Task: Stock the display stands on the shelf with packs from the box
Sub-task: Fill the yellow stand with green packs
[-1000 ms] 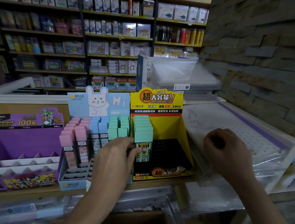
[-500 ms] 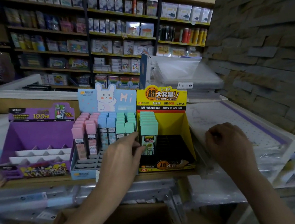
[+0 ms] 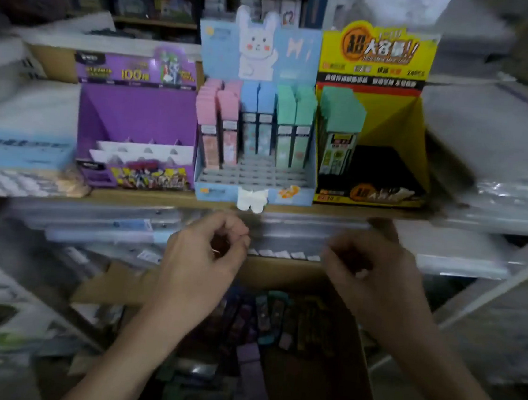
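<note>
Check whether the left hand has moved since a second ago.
Yes: the left hand has dropped from the yellow stand to below the shelf edge, above the box.
</note>
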Available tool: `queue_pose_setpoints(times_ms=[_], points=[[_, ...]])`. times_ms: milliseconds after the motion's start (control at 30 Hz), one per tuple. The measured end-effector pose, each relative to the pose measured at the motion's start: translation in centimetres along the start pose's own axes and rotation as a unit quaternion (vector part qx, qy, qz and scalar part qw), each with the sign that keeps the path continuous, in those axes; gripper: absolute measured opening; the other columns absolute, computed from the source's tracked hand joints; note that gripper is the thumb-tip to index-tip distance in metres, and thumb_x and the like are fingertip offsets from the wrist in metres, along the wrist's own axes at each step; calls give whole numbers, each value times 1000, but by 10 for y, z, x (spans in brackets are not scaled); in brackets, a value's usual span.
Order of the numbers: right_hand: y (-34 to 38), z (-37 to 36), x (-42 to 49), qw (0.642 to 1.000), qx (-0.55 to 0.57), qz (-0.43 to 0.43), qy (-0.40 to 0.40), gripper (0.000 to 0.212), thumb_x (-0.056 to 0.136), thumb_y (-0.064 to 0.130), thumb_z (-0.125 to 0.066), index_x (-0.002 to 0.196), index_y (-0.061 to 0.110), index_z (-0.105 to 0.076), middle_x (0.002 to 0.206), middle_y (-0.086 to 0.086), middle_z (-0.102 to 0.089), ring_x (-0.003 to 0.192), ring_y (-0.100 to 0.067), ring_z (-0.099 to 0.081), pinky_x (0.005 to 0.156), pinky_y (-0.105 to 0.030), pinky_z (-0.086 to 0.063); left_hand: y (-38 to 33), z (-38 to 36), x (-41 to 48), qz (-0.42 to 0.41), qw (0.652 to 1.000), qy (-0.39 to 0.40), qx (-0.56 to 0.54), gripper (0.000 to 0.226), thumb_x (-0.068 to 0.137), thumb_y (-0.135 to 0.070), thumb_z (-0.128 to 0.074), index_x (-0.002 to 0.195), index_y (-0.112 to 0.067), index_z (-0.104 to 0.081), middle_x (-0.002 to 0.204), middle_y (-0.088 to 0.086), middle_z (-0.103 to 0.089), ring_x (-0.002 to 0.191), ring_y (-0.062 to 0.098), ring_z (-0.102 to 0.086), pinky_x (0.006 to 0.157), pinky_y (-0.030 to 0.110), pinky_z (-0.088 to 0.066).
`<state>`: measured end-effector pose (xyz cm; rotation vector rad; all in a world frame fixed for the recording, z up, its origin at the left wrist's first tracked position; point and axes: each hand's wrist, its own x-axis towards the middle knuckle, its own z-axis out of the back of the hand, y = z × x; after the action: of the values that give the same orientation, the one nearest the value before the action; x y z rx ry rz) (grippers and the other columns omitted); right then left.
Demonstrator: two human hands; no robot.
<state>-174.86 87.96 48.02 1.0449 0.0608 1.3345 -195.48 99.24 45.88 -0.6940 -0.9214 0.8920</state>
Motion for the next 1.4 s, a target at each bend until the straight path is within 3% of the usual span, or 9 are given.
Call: queue_pose_setpoints(times_ms=[100, 233, 300, 400, 600, 867, 1033, 1167, 1400], points=[[-16, -34, -26, 998, 0, -39, 50, 14, 86, 16, -75, 74, 21, -69, 69, 9, -66, 70, -4, -61, 60, -10, -41, 30, 2, -28, 70, 997, 36, -22, 11, 87, -20, -73, 86, -30, -68, 85, -10, -72, 85, 10, -67, 74, 33, -53], [-36, -70, -57, 988, 36, -98, 117, 10, 87, 16, -75, 79, 22, -74, 75, 17, -70, 77, 6, -65, 64, -5, -44, 63, 6, -58, 129, 990, 53, 8, 21, 87, -3, -75, 83, -23, -68, 83, -8, -70, 81, 0, -64, 70, 10, -46], [-46, -88, -71, 977, 59, -137, 152, 14, 86, 15, -76, 78, 26, -73, 77, 18, -71, 77, 5, -67, 67, -7, -47, 80, 10, -72, 159, 984, 78, 22, 20, 87, 0, -73, 82, -19, -68, 86, -4, -71, 85, 3, -65, 75, 14, -49], [-60, -113, -89, 961, 50, -178, 207, 25, 84, 12, -77, 77, 35, -69, 79, 18, -71, 79, 3, -67, 70, -9, -48, 102, 11, -91, 237, 961, 134, 42, 20, 92, -3, -68, 83, -21, -67, 94, -3, -71, 95, 12, -66, 85, 30, -51], [-73, -146, -118, 901, 23, -214, 376, 17, 86, 10, -72, 98, 22, -75, 90, 11, -69, 85, 1, -63, 75, -15, -49, 140, 9, -112, 338, 903, 258, 66, 22, 94, -12, -69, 101, -32, -65, 106, -16, -64, 102, 2, -60, 76, 16, -44], [-85, -143, -140, 861, -37, -207, 463, 31, 83, 24, -77, 113, 22, -69, 105, 11, -65, 98, -3, -62, 74, -4, -45, 157, 9, -122, 379, 825, 399, 130, 46, 87, -15, -75, 127, -31, -61, 128, -6, -63, 117, 14, -59, 101, 37, -51], [-72, -150, -138, 874, -12, -161, 459, 26, 80, 24, -76, 105, 27, -71, 95, 19, -62, 83, 8, -58, 67, -5, -42, 156, 8, -119, 362, 830, 401, 138, 56, 83, -5, -76, 129, -32, -60, 133, -5, -60, 119, 14, -57, 92, 30, -53], [-61, -165, -140, 872, 0, -106, 478, 33, 82, 26, -74, 113, 16, -69, 106, 5, -65, 91, -6, -59, 70, -9, -47, 150, 4, -119, 337, 833, 410, 155, 58, 79, -2, -79, 126, -30, -59, 135, -1, -58, 119, 16, -58, 87, 26, -52], [-56, -175, -140, 839, -43, -112, 531, 48, 82, 42, -78, 118, 14, -62, 116, -3, -63, 101, -19, -59, 87, -38, -55, 152, 6, -120, 318, 826, 423, 194, 43, 80, -10, -81, 104, -30, -52, 110, -8, -60, 95, 10, -58, 72, 21, -46]])
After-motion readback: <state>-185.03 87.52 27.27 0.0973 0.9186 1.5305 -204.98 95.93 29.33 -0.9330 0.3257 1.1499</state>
